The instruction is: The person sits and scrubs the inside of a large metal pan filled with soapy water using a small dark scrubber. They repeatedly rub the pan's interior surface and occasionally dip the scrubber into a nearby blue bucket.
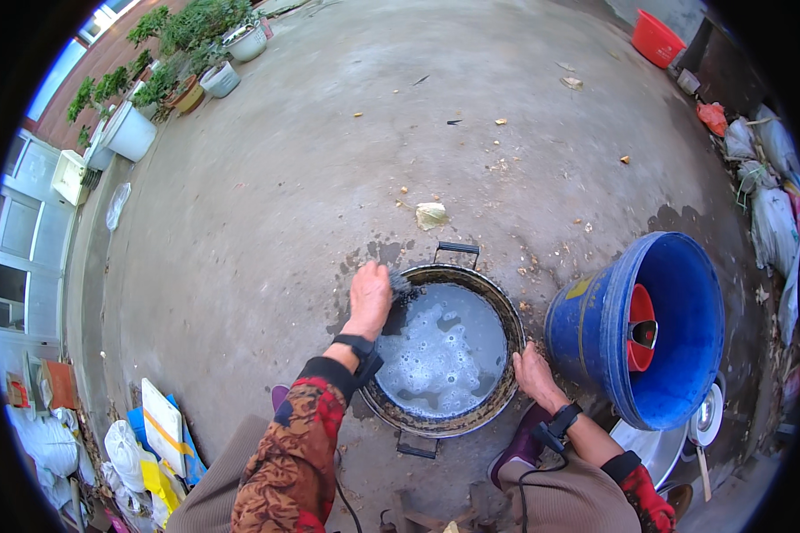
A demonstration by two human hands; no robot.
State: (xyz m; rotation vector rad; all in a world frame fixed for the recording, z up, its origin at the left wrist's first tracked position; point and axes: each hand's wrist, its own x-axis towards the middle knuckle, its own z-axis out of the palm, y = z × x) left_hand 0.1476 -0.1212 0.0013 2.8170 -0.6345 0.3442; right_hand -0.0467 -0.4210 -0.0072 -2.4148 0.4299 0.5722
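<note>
A round two-handled metal pot [515, 393], its inner wall darkly stained, stands on the concrete ground between my feet. Cloudy water with white suds [440, 353] fills much of it. At the pot's upper left rim, my left hand [370, 298] is closed on a dark scrubber [399, 282], which is blurred; its exact kind cannot be told. My right hand [535, 374] holds the pot's right rim, with the thumb side towards the water.
Right of the pot, a large blue plastic bucket [573, 333] leans over with a red object [640, 303] inside. Below it lie a metal basin [650, 450] and a white-rimmed ladle or pan [707, 416]. Potted plants stand upper left; bags line both sides.
</note>
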